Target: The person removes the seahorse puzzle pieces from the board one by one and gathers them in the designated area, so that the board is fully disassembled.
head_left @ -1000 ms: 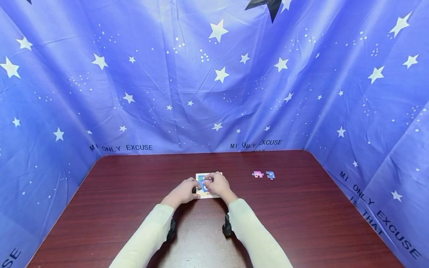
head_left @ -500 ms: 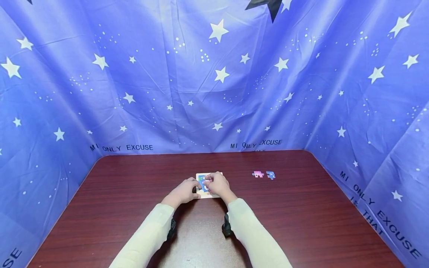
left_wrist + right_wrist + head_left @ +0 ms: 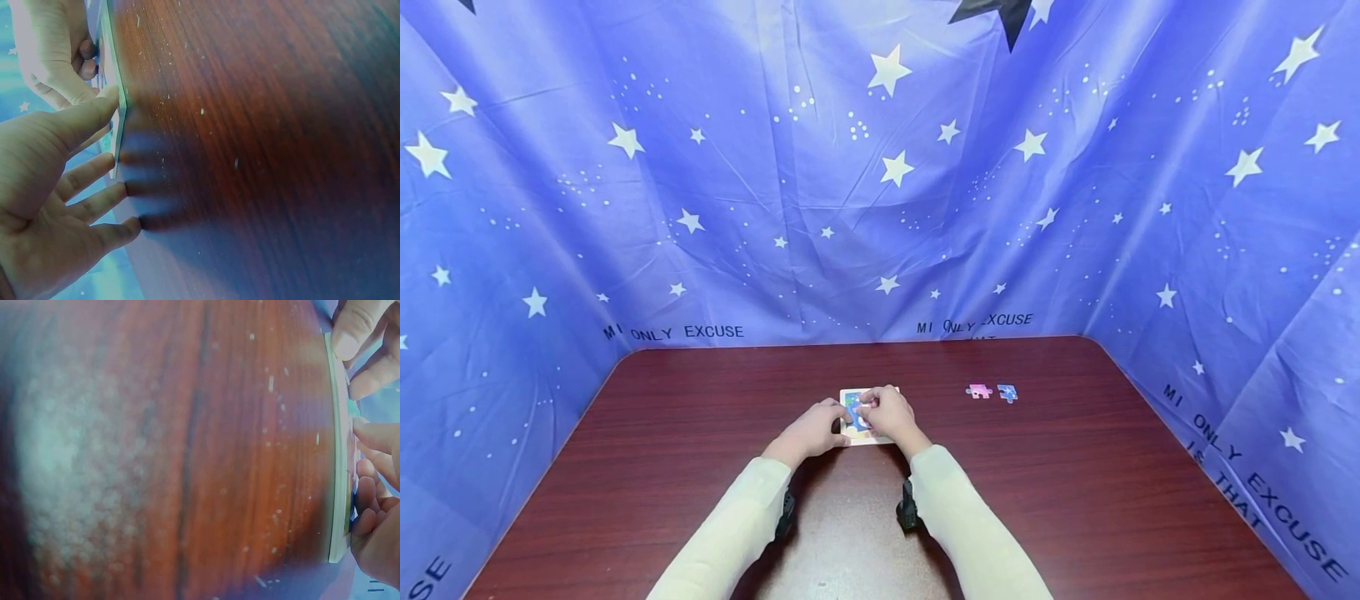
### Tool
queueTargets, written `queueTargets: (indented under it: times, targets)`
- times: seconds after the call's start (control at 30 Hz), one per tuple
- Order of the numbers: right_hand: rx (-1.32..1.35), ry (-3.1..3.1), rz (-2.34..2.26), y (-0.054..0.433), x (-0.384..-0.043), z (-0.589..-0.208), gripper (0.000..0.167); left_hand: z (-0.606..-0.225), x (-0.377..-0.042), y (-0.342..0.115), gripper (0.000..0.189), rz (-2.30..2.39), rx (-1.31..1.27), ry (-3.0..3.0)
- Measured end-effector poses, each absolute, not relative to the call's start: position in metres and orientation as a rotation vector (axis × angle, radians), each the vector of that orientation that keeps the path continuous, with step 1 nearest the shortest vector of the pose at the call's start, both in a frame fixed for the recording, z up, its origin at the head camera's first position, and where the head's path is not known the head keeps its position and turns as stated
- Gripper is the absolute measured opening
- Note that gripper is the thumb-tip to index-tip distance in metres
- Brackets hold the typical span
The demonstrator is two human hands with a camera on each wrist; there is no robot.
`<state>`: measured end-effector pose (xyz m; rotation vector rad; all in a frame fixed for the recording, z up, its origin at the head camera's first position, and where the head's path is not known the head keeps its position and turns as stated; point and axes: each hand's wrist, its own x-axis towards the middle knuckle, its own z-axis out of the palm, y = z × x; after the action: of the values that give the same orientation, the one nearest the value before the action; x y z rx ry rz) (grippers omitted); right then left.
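A small puzzle board, with a pale rim and a colourful picture, lies flat on the table between both hands. My left hand holds its left side, thumb on the front edge and index finger on top. In the left wrist view that hand's other fingers spread down to the table beside the board. My right hand lies over the board's right half, thumb and index finger pinching a small pinkish puzzle piece on the picture. Its curled fingers and palm hide much of the picture; in the right wrist view they sit close on the board.
A pink jigsaw piece and a blue jigsaw piece lie side by side right of the board. The dark red wooden table ends at a blue star-patterned cloth behind and at both sides.
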<state>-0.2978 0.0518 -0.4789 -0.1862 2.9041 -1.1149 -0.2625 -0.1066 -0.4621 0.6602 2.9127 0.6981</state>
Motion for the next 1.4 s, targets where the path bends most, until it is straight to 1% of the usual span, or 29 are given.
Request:
queueTargets:
  times: [0.23, 0.47, 0.7, 0.93, 1.4]
  targets:
    - [-0.177, 2.907, -1.120, 0.0521, -0.2979, -0.4786, 0.016, -0.4604, -0.2622, -0.1059, 0.028, 0.698, 0.660, 2.912]
    - [-0.181, 2.901, -1.147, 0.0529, -0.2983, -0.4808, 0.017, -0.4620, -0.2622, -0.1055, 0.028, 0.703, 0.663, 2.907]
    - [-0.202, 2.905, -1.195, 0.0542, -0.2990, -0.4827, 0.018, -0.4625, -0.2630, -0.1051, 0.032, 0.699, 0.670, 2.913]
    - [-0.197, 2.917, -1.198, 0.0542, -0.2990, -0.4842, 0.017, -0.4624, -0.2641, -0.1052, 0.033, 0.680, 0.660, 2.908]
    - [-0.114, 2.931, -1.250, 0.0514, -0.2991, -0.4857, 0.013, -0.4622, -0.2637, -0.1053, 0.032, 0.703, 0.687, 2.917]
